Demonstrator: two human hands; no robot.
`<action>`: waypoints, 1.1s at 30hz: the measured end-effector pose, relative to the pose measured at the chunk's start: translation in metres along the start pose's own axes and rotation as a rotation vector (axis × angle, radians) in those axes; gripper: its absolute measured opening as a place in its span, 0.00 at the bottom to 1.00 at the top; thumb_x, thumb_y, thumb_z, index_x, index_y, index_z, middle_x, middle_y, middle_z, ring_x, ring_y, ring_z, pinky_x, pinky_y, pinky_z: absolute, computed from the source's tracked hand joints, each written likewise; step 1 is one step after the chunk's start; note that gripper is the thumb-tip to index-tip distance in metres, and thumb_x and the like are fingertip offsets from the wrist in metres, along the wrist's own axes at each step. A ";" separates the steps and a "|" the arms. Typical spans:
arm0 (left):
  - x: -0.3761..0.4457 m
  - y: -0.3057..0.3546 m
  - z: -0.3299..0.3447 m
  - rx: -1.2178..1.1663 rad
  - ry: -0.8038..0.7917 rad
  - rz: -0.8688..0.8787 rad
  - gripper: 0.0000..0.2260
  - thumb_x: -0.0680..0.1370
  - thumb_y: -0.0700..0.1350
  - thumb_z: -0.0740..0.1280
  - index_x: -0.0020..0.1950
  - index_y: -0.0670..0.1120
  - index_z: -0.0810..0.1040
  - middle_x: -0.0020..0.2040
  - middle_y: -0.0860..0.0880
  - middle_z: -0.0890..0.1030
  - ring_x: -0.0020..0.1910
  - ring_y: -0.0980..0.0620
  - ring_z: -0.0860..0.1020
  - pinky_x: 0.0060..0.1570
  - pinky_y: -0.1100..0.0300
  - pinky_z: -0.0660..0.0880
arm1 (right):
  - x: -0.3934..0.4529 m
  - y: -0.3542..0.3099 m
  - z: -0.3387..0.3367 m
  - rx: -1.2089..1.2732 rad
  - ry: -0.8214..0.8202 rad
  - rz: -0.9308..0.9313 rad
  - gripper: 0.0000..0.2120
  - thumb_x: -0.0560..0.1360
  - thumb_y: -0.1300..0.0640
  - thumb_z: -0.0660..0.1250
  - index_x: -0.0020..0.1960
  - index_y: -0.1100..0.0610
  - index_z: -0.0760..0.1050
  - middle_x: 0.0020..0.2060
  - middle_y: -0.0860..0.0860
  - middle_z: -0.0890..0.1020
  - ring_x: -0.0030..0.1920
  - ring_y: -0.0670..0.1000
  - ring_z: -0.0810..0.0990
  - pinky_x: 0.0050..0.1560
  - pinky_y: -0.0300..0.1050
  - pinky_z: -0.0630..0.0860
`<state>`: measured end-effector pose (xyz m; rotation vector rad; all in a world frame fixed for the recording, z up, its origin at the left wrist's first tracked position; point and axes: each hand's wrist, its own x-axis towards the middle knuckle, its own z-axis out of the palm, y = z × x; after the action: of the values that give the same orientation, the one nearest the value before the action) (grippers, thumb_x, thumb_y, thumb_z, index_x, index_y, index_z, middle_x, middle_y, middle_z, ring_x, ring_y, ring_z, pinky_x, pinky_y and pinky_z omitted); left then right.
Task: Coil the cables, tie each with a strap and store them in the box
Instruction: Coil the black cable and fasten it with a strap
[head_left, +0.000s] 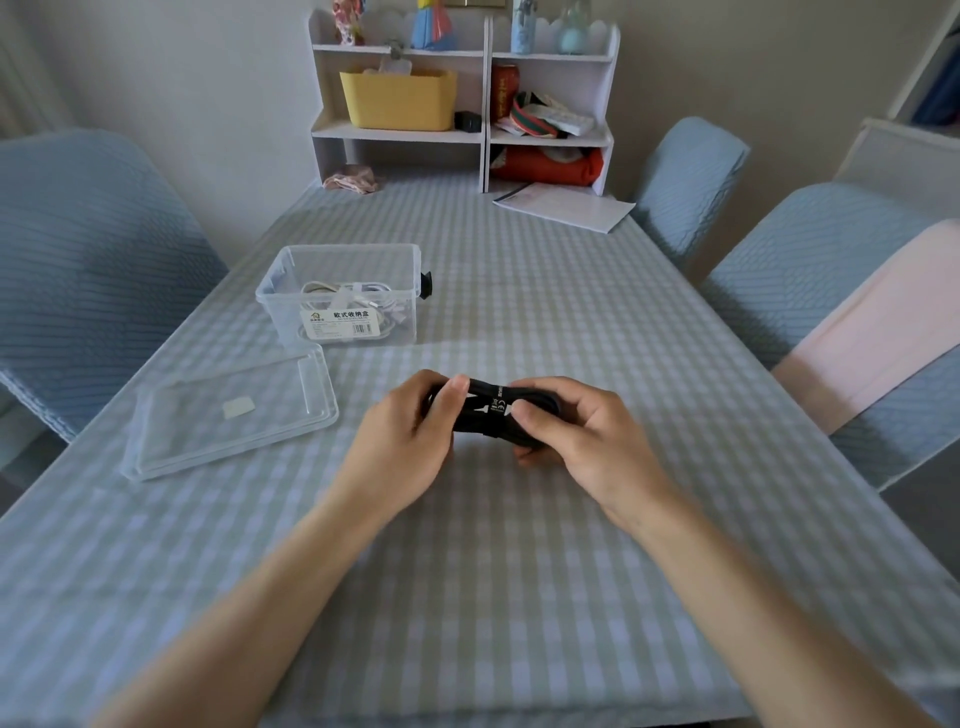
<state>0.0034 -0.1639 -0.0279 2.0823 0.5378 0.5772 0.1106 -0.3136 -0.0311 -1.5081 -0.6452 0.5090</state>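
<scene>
Black cable (491, 410) gripped between both hands (coiled).

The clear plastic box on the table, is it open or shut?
Open. The clear box has no cover on top; its lid lies flat on the tablecloth in front of it, and white cables show inside.

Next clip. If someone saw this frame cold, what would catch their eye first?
First, the two hands meeting at the table's centre: the left hand and right hand both grip a coiled black cable with a strap around its middle. Next, to the left, the clear box with white cables inside, its lid lying off in front of it on the checked tablecloth.
</scene>
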 end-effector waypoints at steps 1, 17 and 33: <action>0.000 0.000 0.001 0.027 0.005 0.006 0.12 0.83 0.53 0.58 0.45 0.51 0.76 0.28 0.50 0.76 0.24 0.60 0.71 0.27 0.67 0.65 | -0.001 0.001 0.001 -0.015 0.013 -0.017 0.06 0.77 0.61 0.70 0.53 0.57 0.83 0.42 0.55 0.86 0.37 0.54 0.84 0.41 0.46 0.81; 0.000 0.014 -0.004 -0.451 -0.021 -0.255 0.28 0.83 0.62 0.50 0.41 0.45 0.78 0.31 0.46 0.77 0.27 0.51 0.72 0.26 0.60 0.65 | -0.006 -0.006 0.023 -0.098 0.053 -0.048 0.10 0.83 0.59 0.59 0.49 0.56 0.79 0.32 0.58 0.79 0.29 0.54 0.75 0.32 0.48 0.72; 0.004 -0.002 -0.017 -0.096 -0.132 -0.050 0.26 0.84 0.58 0.53 0.42 0.36 0.71 0.31 0.52 0.69 0.31 0.55 0.67 0.38 0.57 0.64 | -0.010 0.000 0.037 -0.438 -0.021 -0.154 0.09 0.83 0.56 0.59 0.49 0.53 0.76 0.37 0.46 0.80 0.37 0.43 0.77 0.38 0.37 0.72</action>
<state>-0.0037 -0.1498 -0.0206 1.9944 0.4755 0.4247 0.0780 -0.2929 -0.0331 -1.8449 -0.9238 0.2735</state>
